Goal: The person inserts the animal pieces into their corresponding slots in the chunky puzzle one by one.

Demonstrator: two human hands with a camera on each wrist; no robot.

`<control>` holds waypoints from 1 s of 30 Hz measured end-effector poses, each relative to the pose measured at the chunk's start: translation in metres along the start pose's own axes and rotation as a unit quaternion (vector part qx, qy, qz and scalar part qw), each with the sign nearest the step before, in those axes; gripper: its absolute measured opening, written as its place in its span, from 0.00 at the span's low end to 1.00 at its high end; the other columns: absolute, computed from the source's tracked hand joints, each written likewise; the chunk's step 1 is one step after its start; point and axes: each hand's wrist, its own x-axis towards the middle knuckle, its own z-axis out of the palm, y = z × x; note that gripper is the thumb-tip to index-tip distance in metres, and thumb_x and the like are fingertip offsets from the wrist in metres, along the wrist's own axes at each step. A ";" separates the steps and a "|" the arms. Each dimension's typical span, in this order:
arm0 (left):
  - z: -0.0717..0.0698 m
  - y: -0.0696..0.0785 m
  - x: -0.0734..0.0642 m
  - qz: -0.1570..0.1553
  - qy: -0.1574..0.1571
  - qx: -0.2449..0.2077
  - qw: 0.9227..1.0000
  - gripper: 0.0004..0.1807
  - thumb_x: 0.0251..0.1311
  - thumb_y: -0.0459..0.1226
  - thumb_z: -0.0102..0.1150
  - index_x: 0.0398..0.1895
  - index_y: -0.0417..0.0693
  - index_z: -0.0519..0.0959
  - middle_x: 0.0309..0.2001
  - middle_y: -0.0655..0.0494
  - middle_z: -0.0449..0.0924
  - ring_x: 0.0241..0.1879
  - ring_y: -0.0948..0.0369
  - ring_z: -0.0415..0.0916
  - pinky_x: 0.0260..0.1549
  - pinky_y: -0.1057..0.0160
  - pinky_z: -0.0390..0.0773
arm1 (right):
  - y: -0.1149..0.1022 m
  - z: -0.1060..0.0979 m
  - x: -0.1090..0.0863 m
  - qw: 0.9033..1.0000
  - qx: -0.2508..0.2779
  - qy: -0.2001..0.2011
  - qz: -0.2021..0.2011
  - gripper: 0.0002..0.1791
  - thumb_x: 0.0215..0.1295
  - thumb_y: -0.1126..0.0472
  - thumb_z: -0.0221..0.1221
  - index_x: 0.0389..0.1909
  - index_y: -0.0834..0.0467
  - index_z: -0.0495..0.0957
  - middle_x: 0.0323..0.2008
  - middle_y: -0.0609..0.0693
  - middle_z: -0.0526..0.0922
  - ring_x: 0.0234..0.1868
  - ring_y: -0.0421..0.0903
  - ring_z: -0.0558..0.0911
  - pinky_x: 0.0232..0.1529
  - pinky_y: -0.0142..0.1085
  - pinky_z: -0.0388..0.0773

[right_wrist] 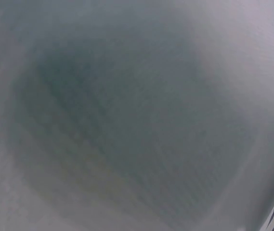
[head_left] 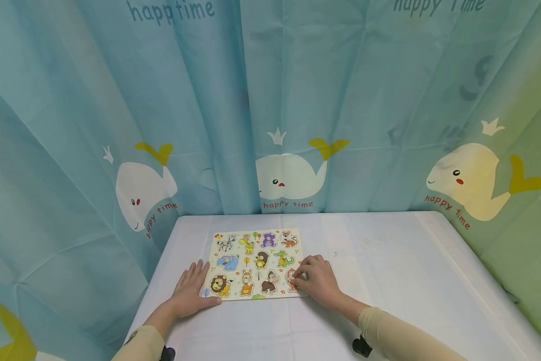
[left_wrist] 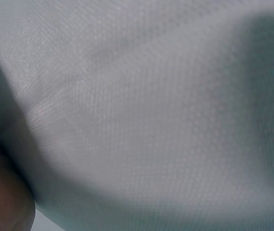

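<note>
A wooden animal puzzle board (head_left: pixel 270 296) lies flat on the white-covered table, its animal pieces sitting in rows. At its lower left corner my left hand (head_left: pixel 190 292) rests with fingers spread straight and the thumb along the front edge. My right hand (head_left: pixel 319 281) bends over the lower right corner, where thumb and fingertips pinch an orange animal puzzle piece (head_left: pixel 291 282), partly hidden by them. Next to that piece is a brown gorilla piece (head_left: pixel 270 282). The left wrist view catches only part of the hand (left_wrist: pixel 4 199); the right wrist view shows fingertips at its lower right corner.
White cloth covers the table (head_left: pixel 387 271), which extends well to the right of the board. Behind and along both sides hangs a blue curtain (head_left: pixel 288 100) with whale prints. Cloth fills most of both wrist views.
</note>
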 end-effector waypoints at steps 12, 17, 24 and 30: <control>0.000 -0.001 0.001 0.000 -0.001 0.000 1.000 0.67 0.51 0.66 0.69 0.82 0.37 0.46 0.81 0.35 0.36 0.80 0.38 0.29 0.76 0.38 0.32 | -0.001 0.000 0.000 1.000 0.006 0.000 0.003 0.09 0.52 0.52 0.78 0.23 0.42 0.86 0.37 0.38 0.79 0.46 0.45 0.74 0.48 0.46 0.72; 0.000 0.000 0.000 -0.001 -0.003 0.000 1.000 0.67 0.51 0.66 0.69 0.82 0.37 0.46 0.81 0.35 0.36 0.80 0.38 0.29 0.76 0.38 0.32 | -0.001 0.000 0.000 1.000 0.002 0.001 0.005 0.09 0.51 0.52 0.78 0.22 0.41 0.85 0.36 0.38 0.79 0.46 0.44 0.74 0.48 0.45 0.72; 0.000 0.003 0.000 -0.001 -0.006 -0.003 1.000 0.67 0.52 0.65 0.69 0.82 0.36 0.46 0.81 0.35 0.36 0.79 0.37 0.29 0.76 0.37 0.33 | -0.002 -0.001 -0.001 1.000 -0.007 -0.003 0.010 0.09 0.52 0.51 0.78 0.23 0.41 0.86 0.36 0.38 0.79 0.46 0.45 0.74 0.48 0.46 0.72; 0.000 -0.001 0.000 0.002 0.006 -0.012 1.000 0.68 0.51 0.66 0.70 0.82 0.36 0.45 0.81 0.35 0.36 0.79 0.37 0.29 0.76 0.38 0.32 | -0.002 -0.007 -0.002 1.000 0.005 -0.024 0.008 0.04 0.57 0.51 0.75 0.28 0.42 0.88 0.39 0.40 0.80 0.48 0.46 0.73 0.50 0.48 0.72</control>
